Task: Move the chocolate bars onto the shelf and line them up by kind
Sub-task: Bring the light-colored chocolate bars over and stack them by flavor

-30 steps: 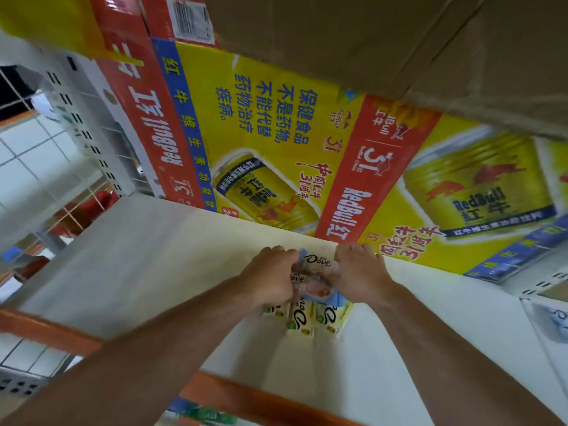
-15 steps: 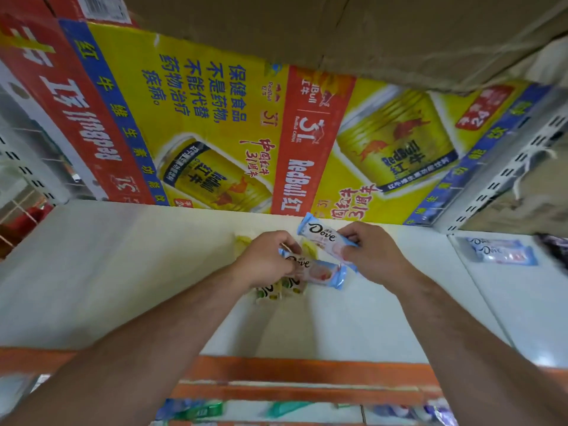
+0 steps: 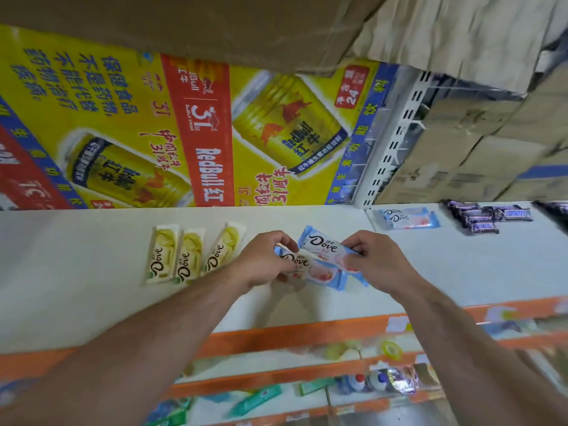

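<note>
Three yellow Dove bars (image 3: 190,255) lie side by side on the white shelf (image 3: 76,272), left of my hands. My left hand (image 3: 264,261) pinches the left end of a light-blue Dove bar (image 3: 313,270). My right hand (image 3: 373,259) grips the right end of a second light-blue Dove bar (image 3: 324,244), which sits just behind and partly over the first. Both bars hover low over the shelf. On the neighbouring shelf section to the right lie two more light-blue Dove bars (image 3: 405,218) and a cluster of dark purple bars (image 3: 485,218).
A yellow and red Red Bull carton (image 3: 184,133) stands along the back of the shelf. A white perforated upright (image 3: 390,149) divides the sections. Brown cardboard boxes (image 3: 476,155) fill the right back. An orange shelf edge (image 3: 292,333) runs in front, with lower shelves of goods below.
My view has swung right, revealing the neighbouring shelf section. My hands moved right off the yellow bars, which now lie uncovered in a row, and the two blue bars have been drawn apart.
</note>
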